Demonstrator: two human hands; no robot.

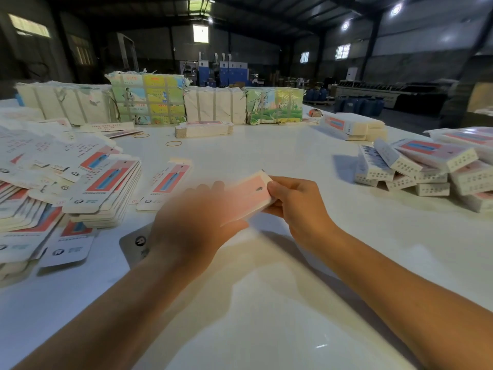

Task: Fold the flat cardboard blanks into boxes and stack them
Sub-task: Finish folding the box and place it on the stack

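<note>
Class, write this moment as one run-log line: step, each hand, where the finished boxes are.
step: folding box | left hand: on pink box, blurred | right hand: pinches its end | flat blanks: left | folded boxes: right

Dim hall; round ceiling lamps and small bright windows beyond the glossy white table, which carries soft glare and forearm shadows. Left hand motion-blurred. Wide-angle bending at frame edges.
</note>
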